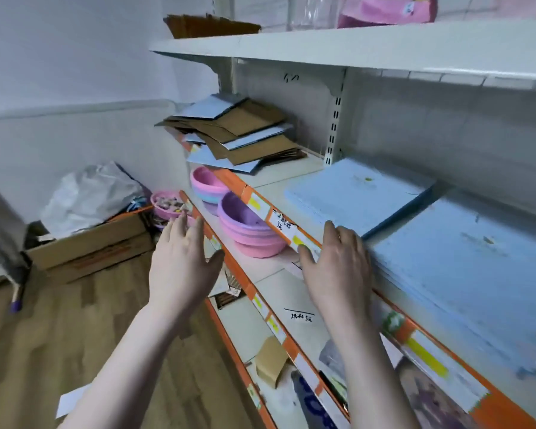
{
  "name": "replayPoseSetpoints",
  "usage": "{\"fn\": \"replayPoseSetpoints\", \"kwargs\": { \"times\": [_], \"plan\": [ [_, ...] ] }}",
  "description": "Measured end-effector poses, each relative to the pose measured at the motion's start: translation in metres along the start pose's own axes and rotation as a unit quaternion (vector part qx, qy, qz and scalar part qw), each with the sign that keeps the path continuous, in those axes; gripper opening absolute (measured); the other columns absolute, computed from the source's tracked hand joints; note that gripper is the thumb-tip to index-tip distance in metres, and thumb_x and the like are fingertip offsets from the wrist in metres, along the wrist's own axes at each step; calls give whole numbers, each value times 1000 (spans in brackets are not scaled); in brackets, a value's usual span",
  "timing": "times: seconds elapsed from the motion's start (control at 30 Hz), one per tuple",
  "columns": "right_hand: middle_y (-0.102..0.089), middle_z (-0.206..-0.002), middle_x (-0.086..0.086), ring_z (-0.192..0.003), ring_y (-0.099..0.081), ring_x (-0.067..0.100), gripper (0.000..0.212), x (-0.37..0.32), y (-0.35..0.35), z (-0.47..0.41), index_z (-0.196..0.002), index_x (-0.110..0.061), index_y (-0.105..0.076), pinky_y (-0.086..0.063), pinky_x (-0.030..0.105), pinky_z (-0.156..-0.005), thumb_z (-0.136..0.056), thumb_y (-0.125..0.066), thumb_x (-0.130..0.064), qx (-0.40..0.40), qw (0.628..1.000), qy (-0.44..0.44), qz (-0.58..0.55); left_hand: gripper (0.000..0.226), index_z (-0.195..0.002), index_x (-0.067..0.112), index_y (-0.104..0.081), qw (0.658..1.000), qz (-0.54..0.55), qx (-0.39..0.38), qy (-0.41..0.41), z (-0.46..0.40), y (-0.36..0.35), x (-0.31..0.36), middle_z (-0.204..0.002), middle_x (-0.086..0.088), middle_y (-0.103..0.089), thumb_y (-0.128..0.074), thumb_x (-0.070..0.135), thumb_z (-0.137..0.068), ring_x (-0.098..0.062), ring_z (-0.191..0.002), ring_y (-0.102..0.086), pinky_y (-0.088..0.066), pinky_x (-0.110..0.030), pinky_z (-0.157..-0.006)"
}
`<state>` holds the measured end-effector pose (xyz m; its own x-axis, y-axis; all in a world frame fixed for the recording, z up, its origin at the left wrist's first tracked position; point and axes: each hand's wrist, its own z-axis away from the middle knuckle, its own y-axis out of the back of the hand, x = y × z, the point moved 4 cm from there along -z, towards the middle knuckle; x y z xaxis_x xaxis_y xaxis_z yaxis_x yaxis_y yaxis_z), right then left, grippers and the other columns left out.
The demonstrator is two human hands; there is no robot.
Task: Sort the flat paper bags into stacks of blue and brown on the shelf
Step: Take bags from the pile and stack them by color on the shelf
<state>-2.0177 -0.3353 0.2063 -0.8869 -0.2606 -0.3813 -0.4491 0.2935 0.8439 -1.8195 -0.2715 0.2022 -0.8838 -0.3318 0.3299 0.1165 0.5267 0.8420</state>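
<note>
Both hands empty, grip released on each: left hand (pixel 184 267) hangs open in the air in front of the lower shelf edge, fingers straight and spread; right hand (pixel 338 267) is open too, fingers straight, fingertips at the orange price rail (pixel 257 199) of the middle shelf (pixel 279 174), just beside the near blue stack. Unsorted pile of blue and brown flat bags (pixel 235 134) sits at the far left end of that shelf, sheets skewed and overlapping, some hanging over the front edge. Two sorted blue stacks on the same shelf: one (pixel 359 193) mid-shelf against the back panel, a larger one (pixel 474 274) to its right, edges touching or nearly so, cannot tell which. Brown bags (pixel 211 24) lie on the top shelf, left end. Shelf below holds stacked pink and purple bowls (pixel 245 224). Cardboard box (pixel 90 243) with a crumpled grey wrap stands on the wood floor at left.
</note>
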Motion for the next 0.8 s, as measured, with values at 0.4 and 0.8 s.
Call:
{"fn": "replayPoseSetpoints", "kwargs": {
  "times": [0.4,0.8],
  "plan": [
    [-49,-132,14,-125,-39,28,57,-70,-85,-165,-140,-7,-38,-28,34,-104,-93,-49,-37,-12,1000,-18,0,61,-140,8,-40,999,38,-14,-7,-197,-55,-36,-149,-19,-31,-61,31,-87,-36,-136,-28,-23,-44,-111],
    [-51,-126,14,-122,-42,29,57,-209,-194,-295,-139,-10,-41,-32,37,-100,-91,-51,-39,45,993,-104,46,60,-137,4,-43,993,81,-18,-81,-410,-90,-166,-144,-22,-36,-63,29,-86,-37,-131,-32,-24,-40,-106]
  ]
}}
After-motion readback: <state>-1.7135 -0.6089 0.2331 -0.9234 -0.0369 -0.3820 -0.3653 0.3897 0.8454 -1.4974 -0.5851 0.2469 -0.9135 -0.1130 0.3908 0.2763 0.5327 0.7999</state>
